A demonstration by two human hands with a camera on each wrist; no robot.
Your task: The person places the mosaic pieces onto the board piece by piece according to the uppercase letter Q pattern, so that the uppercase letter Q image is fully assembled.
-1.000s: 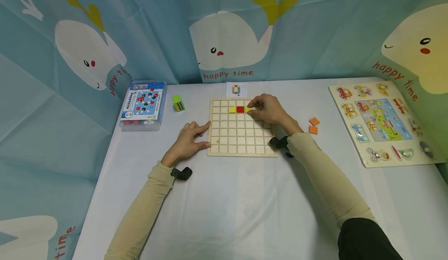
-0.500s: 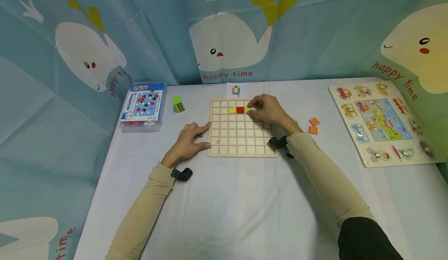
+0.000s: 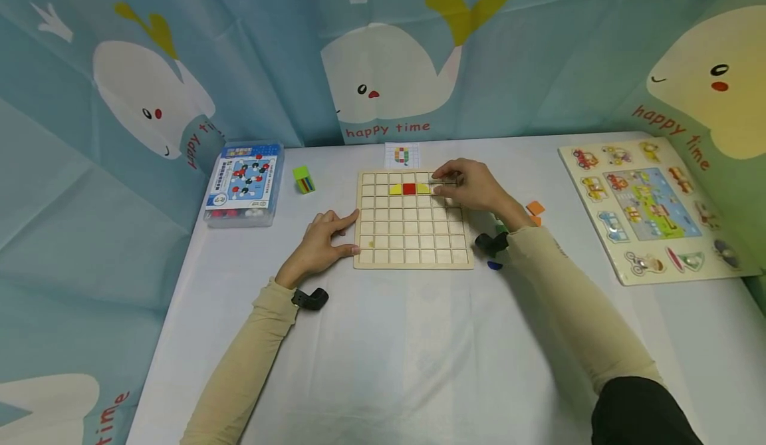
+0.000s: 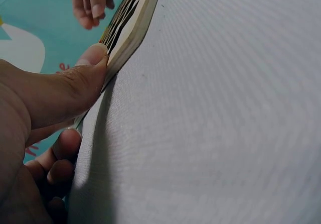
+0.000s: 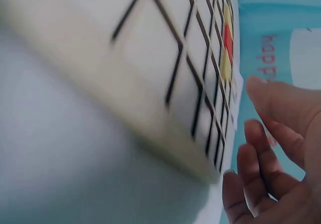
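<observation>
A wooden grid board (image 3: 413,239) lies on the white table. In its upper rows sits a red square tile (image 3: 409,189), between a left yellow tile (image 3: 395,189) and a right yellow tile (image 3: 423,189). My left hand (image 3: 323,242) touches the board's left edge with thumb and index finger spread; the left wrist view shows the thumb (image 4: 93,58) against that edge. My right hand (image 3: 475,185) hovers over the board's upper right, fingertips just right of the right yellow tile. The right wrist view shows nothing between its loosely bent fingers (image 5: 258,169).
A small pattern card (image 3: 402,155) lies behind the board. Right of it are orange tiles (image 3: 535,207), a green piece (image 3: 500,227) and a blue piece (image 3: 495,265). A stack of coloured blocks (image 3: 303,179), a plastic case (image 3: 244,182) and a picture puzzle (image 3: 616,259) flank it.
My right hand has let go of the right yellow tile and moved a little to the right, so the whole tile shows. My left hand stays at the board's edge.
</observation>
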